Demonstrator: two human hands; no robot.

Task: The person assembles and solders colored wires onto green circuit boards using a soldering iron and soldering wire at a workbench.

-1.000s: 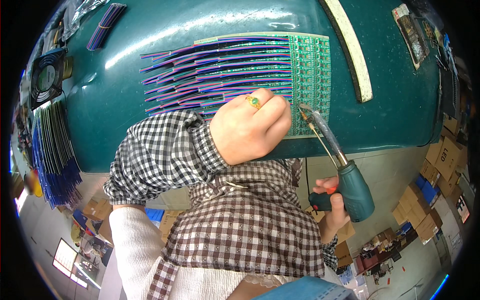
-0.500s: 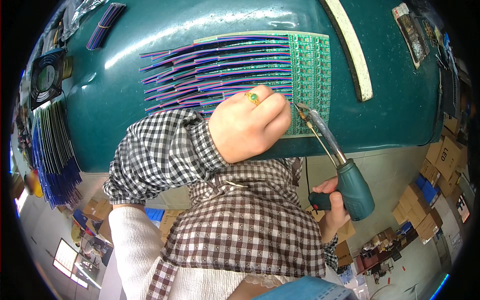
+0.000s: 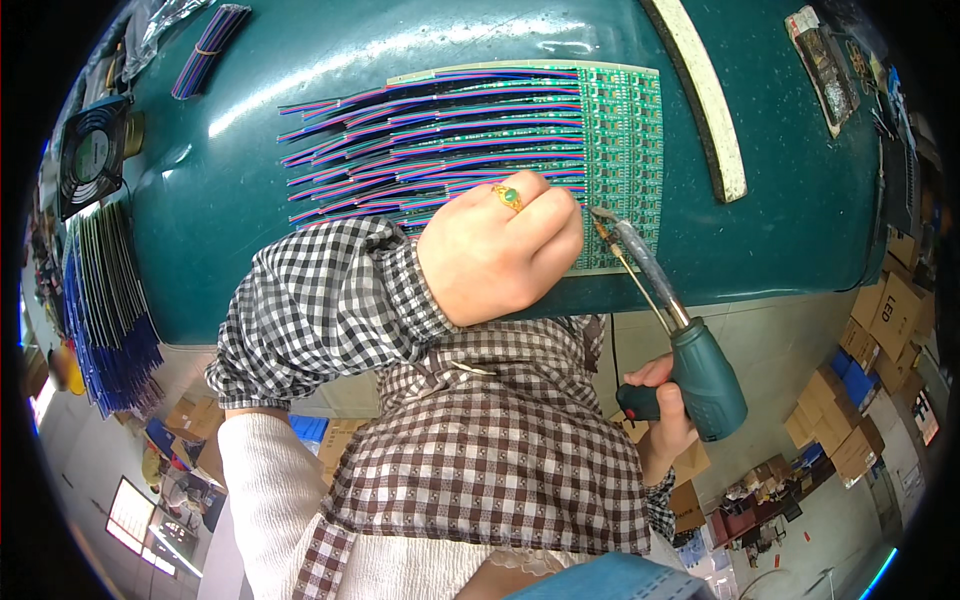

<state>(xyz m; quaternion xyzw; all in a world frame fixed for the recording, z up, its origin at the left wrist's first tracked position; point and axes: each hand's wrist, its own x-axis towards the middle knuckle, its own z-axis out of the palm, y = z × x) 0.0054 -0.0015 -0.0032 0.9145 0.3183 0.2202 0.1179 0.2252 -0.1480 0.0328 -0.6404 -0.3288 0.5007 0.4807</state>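
Note:
A green circuit board panel (image 3: 625, 130) lies on the table, its left part covered by rows of thin multicoloured wires (image 3: 480, 127) that run out to the left. Over the panel's near part rests my left hand (image 3: 505, 245), a green-stoned ring on one finger. Its fingers are curled closed at the wire ends, and the fingertips and whatever they pinch are hidden beneath. My right hand (image 3: 662, 395) grips the handle of a dark green soldering gun (image 3: 708, 380). The gun's tip is at the board, just right of my left fingers; I cannot tell whether it touches.
A curved pale strip (image 3: 705, 100) lies right of the board, with a dark stained block (image 3: 822, 70) beyond. At the left are a tied wire bundle (image 3: 210, 52), a small fan (image 3: 92, 158) and many hanging wires (image 3: 110, 310). Cardboard boxes (image 3: 890, 320) stand on the floor.
The soldering gun has shifted very slightly, its barrel and body a little to the left. My left hand stays nearly where it was, still closed at the wire ends.

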